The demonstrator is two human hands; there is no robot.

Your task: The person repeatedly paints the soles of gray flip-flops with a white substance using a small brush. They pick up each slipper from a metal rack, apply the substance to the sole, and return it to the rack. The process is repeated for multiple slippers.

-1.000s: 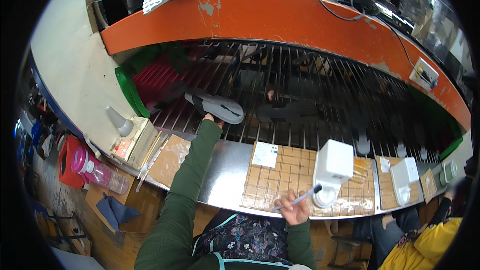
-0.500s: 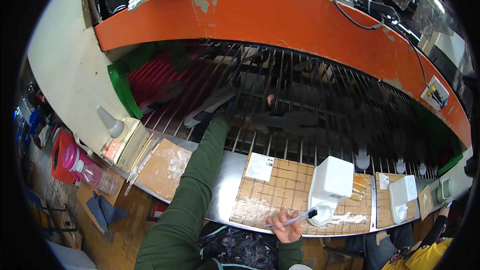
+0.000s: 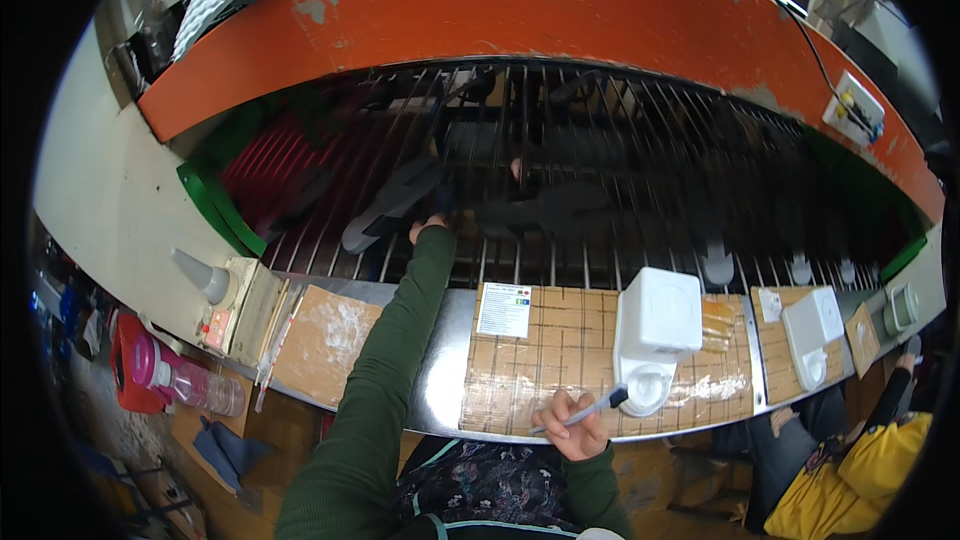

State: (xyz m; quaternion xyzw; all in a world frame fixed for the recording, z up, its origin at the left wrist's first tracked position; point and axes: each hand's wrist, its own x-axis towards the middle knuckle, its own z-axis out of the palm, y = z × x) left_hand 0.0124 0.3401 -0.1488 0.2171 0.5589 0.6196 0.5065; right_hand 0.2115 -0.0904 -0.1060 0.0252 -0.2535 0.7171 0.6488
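Note:
My right hand (image 3: 573, 425) is closed around the pale handle of a small brush (image 3: 597, 409), its dark bristles pointing right beside a white dispenser (image 3: 659, 325) with a round cup at its front. Far ahead, my left arm stretches over a dark rack of metal bars. There my left hand (image 3: 430, 227) is beside the near end of a grey shoe sole (image 3: 392, 208); its fingers are partly lost in shadow, and I cannot tell whether they touch the sole. Another dark sole (image 3: 545, 208) lies blurred to its right.
An orange beam (image 3: 480, 15) arches over the bars. Cardboard (image 3: 530, 390) under clear film covers the front ledge. At left stand a grey cone (image 3: 200, 275) and a pink-lidded bottle (image 3: 190, 380). A person in yellow (image 3: 850, 480) sits at right, near a second white dispenser (image 3: 812, 335).
The view has tilted down and shifted. My left hand now shows more plainly beside the sole; before it was mostly dark. My right hand keeps its hold on the brush.

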